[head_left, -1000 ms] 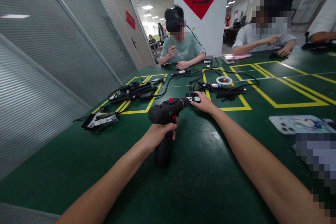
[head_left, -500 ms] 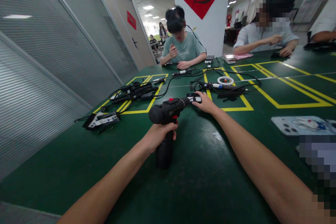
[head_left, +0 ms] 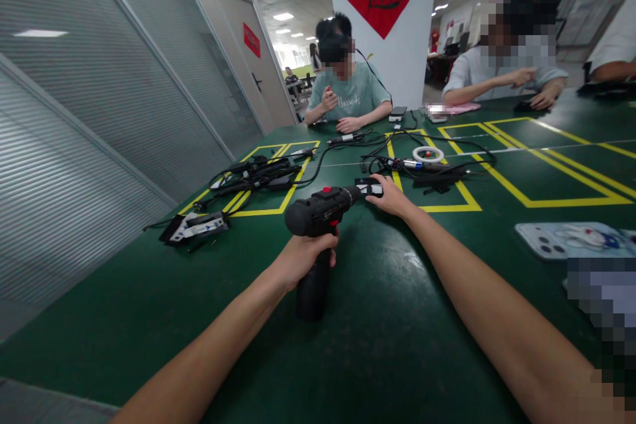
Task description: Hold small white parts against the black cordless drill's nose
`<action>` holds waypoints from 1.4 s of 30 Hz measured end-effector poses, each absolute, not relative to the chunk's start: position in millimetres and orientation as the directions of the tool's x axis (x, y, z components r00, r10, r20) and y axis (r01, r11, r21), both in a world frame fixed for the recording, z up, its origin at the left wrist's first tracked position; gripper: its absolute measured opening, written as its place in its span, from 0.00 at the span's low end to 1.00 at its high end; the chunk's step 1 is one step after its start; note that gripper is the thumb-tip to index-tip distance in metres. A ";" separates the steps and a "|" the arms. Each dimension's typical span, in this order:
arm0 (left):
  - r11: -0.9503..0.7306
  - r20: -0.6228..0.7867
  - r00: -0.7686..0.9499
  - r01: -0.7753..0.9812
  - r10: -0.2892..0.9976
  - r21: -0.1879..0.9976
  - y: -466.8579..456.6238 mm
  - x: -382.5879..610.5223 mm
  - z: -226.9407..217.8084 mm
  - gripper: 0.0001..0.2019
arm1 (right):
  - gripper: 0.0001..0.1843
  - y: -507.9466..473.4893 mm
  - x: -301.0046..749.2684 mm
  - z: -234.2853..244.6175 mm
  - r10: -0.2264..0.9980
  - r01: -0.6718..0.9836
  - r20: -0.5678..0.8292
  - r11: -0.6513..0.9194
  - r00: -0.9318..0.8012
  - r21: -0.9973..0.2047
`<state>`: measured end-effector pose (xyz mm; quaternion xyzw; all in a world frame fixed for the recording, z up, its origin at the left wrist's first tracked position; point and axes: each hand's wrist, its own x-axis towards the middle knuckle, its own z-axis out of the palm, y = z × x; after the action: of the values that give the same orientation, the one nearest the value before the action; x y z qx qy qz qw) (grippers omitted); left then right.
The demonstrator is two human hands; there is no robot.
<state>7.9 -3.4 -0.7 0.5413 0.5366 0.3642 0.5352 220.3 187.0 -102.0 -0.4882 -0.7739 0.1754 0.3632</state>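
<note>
My left hand [head_left: 309,257] is wrapped round the grip of a black cordless drill [head_left: 320,210] with red buttons. The drill stands upright above the green table, its chuck pointing away and to the right. At the chuck's front end is a small black and white block-like piece [head_left: 368,187], whose exact kind I cannot make out. My right hand [head_left: 389,196] grips that piece from its right side, fingers closed about it. Whether the drill's tip touches the piece is hidden by the chuck.
Bundled black cables and tools [head_left: 263,172] lie at the left, near a black and white part [head_left: 199,228]. A tape roll [head_left: 428,155] and a pen-like tool [head_left: 412,164] lie beyond my right hand. A phone [head_left: 561,240] rests at right. Co-workers [head_left: 348,89] sit opposite.
Both hands, the drill and the held piece keep nearly the same places on the table. The whole view has shifted very slightly.
</note>
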 end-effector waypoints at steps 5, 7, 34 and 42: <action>0.151 -0.178 0.146 0.176 0.973 0.973 -4.2 10.1 2.8 0.07 | 0.36 185.6 220.4 -101.3 0.881 0.625 0.393 0.466 -0.263 -0.626; 0.166 -0.194 0.143 0.187 0.970 0.968 -3.8 9.6 3.0 0.07 | 0.36 185.7 220.5 -101.4 0.881 0.626 0.393 0.466 -0.263 -0.625; 0.166 -0.195 0.141 0.190 0.971 0.968 -3.6 8.1 0.8 0.09 | 0.35 186.4 220.5 -101.6 0.878 0.643 0.403 0.467 -0.257 -0.607; 0.159 -0.189 0.133 0.203 0.973 0.966 -4.4 10.0 0.5 0.08 | 0.35 186.3 221.1 -101.4 0.874 0.638 0.406 0.477 -0.268 -0.605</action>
<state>10.0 -4.4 0.5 0.5362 0.5484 0.3643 0.5282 221.1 186.3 -101.4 -0.4848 -0.7794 0.1632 0.3618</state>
